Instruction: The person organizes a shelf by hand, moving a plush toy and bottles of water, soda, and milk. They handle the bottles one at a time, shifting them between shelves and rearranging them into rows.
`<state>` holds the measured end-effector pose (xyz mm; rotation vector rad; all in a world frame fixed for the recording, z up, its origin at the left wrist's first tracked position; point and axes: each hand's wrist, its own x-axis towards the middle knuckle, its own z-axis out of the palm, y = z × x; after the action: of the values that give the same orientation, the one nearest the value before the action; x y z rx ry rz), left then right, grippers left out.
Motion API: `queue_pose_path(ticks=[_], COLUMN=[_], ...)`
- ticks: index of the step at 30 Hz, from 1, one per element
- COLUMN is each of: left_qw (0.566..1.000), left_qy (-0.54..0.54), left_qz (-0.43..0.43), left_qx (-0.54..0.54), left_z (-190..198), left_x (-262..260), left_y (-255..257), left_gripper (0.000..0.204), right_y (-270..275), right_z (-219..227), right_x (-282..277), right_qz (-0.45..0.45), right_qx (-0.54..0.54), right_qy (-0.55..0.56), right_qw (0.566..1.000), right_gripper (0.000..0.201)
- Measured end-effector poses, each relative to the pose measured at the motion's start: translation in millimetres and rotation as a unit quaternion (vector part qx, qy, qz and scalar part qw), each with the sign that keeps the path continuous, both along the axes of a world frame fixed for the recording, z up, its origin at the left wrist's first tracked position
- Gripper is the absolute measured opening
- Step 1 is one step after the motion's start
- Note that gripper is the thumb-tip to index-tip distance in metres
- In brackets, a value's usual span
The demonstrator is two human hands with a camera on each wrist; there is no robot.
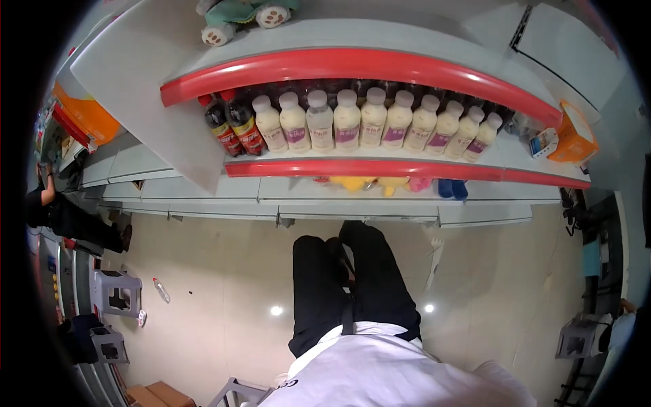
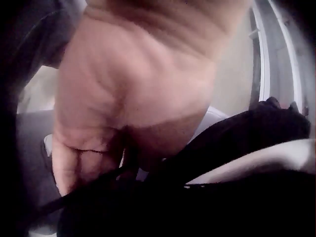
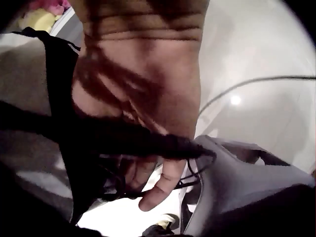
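Neither hand appears in the head view. In the left wrist view my left hand [image 2: 133, 94] hangs palm toward the camera, its lower fingers partly lost in shadow, with nothing seen in it. Dark cloth and a grey surface lie around it. The right wrist view has my right hand [image 3: 143, 94] hanging with loosely bent fingers [image 3: 163, 190], also holding nothing visible. A dark strap [image 3: 128, 140] crosses in front of it, and a grey plastic stool [image 3: 247, 182] stands close beside the fingers. Ahead, a row of white-capped milky drink bottles [image 1: 347, 122] fills a shelf.
Two dark cola-like bottles [image 1: 243, 125] stand at the row's left end. Red strips [image 1: 352, 61] edge the shelves, and a plush toy [image 1: 244, 17] sits above. An orange box [image 1: 573, 136] is at the right. A bottle [image 1: 161, 289] lies on the floor near a stool [image 1: 116, 292]; another person [image 1: 81, 220] stands left.
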<state>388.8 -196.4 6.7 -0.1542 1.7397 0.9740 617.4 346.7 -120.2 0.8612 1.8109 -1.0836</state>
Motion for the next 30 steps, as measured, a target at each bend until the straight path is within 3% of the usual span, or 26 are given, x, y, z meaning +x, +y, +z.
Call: queue_pose_path(ticks=[12, 24, 30], left_qw=[0.993, 0.999, 0.997], left_qy=[-0.109, -0.038, -0.071], left_qz=[-0.01, 0.014, 0.003], left_qx=[-0.052, -0.021, -0.032], left_z=[18, 16, 14], left_x=[95, 83, 128], left_y=[-57, -35, -45], left_gripper=[0.05, 0.056, 0.059], right_y=[-21, -29, -30], right_z=[23, 43, 51], right_x=[38, 80, 121], right_qz=[0.105, 0.173, 0.223], right_qx=[-0.07, -0.112, -0.16], right_qy=[-0.011, 0.011, 0.018], right_qw=[0.992, 0.978, 0.962], right_gripper=[0.036, 0.035, 0.035])
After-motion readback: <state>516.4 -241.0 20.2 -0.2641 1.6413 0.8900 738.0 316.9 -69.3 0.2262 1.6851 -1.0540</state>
